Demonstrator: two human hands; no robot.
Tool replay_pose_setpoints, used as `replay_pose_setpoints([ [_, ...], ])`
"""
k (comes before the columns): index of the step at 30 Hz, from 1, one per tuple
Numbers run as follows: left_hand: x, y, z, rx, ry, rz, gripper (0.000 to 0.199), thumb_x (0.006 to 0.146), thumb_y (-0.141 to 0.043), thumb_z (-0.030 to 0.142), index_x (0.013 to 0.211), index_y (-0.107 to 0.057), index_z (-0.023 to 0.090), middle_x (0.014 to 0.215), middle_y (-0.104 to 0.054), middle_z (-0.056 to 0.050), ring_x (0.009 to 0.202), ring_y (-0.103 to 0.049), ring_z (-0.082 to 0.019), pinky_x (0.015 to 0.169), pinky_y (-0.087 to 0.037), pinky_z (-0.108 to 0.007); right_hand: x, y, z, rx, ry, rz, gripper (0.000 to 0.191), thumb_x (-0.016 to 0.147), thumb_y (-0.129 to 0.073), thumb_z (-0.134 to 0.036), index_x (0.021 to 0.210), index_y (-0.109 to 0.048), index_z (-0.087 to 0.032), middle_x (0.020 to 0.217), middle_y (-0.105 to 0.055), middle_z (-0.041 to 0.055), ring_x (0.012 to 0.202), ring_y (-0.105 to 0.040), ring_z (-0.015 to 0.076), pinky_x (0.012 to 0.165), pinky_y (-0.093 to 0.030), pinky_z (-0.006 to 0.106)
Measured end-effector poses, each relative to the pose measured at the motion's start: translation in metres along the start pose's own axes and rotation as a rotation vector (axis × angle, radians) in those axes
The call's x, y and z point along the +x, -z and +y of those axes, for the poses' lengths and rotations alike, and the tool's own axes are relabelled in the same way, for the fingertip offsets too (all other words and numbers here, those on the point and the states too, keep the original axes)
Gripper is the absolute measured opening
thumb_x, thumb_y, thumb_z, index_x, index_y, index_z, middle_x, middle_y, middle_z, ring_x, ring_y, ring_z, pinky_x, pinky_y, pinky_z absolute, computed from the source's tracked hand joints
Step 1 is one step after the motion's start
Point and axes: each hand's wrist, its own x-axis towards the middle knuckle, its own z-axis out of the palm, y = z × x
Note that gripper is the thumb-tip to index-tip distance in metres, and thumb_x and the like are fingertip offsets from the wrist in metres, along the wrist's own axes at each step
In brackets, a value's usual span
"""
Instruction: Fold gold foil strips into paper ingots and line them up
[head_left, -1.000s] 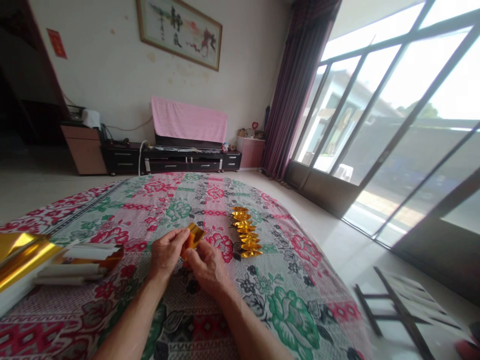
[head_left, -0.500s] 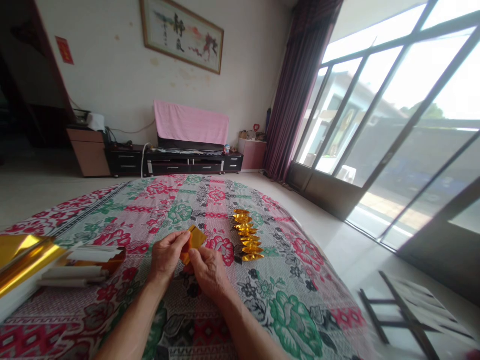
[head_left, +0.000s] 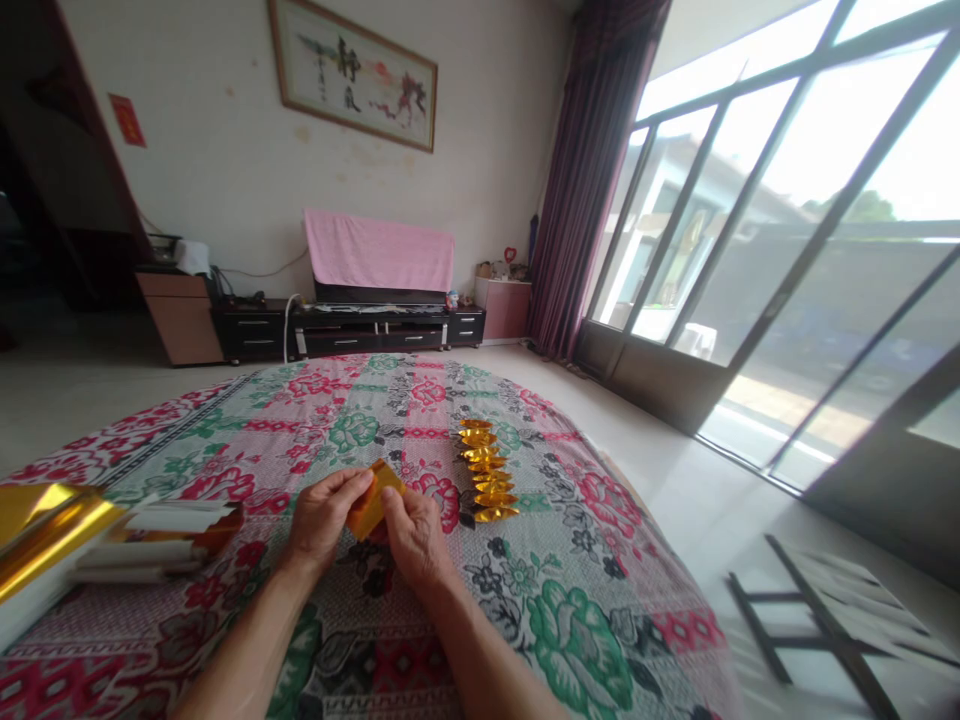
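Between my two hands is a small piece of gold foil paper [head_left: 369, 508], held tilted above the patterned tablecloth. My left hand [head_left: 324, 515] pinches its left edge between thumb and fingers. My right hand [head_left: 414, 530] grips the right side, thumb on top and the fingertips hidden beneath. To the right of the hands, a column of several folded gold foil pieces [head_left: 491, 486] lies on the cloth. Further left are large shiny gold sheets [head_left: 64, 525] and rolled white-backed paper [head_left: 139, 555].
A floral tablecloth [head_left: 581, 640] covers the round table. On the floor at the right stands a low stool [head_left: 847, 600]. Past the table's far edge is a black cabinet [head_left: 345, 340] with a pink cloth [head_left: 379, 250] above it. Glass doors [head_left: 750, 230] line the right side.
The gold foil paper has turned in my hands and shows a broader, flatter face, its upper tip now lower. Both hands keep hold of it. The whole view has shifted slightly.
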Motion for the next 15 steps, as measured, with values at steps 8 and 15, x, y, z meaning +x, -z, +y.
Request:
replay_pose_setpoints([
  [8, 0.0018, 0.0039, -0.0022, -0.032, 0.037, -0.044, 0.023, 0.055, -0.071, 0.031, 0.073, -0.064, 0.017, 0.054, -0.06, 0.003, 0.048, -0.053, -0.011, 0.045, -0.042, -0.02, -0.0006, 0.0003, -0.0022, 0.091, 0.006, 0.02, 0.045, 0.084, -0.039, -0.044, 0.056, -0.056, -0.014, 0.049, -0.053, 0.0002, 0.044, -0.048, 0.0101, 0.042, -0.034, 0.019],
  [15, -0.0017, 0.0013, -0.0005, -0.04, 0.057, -0.053, 0.022, 0.057, -0.07, 0.033, 0.071, -0.064, 0.017, 0.059, -0.064, 0.002, 0.053, -0.057, -0.012, 0.05, -0.045, -0.021, 0.0052, 0.0001, 0.0048, 0.166, -0.005, 0.153, 0.038, 0.081, -0.041, -0.042, 0.057, -0.052, -0.015, 0.048, -0.044, -0.003, 0.043, -0.041, 0.0079, 0.04, -0.03, 0.018],
])
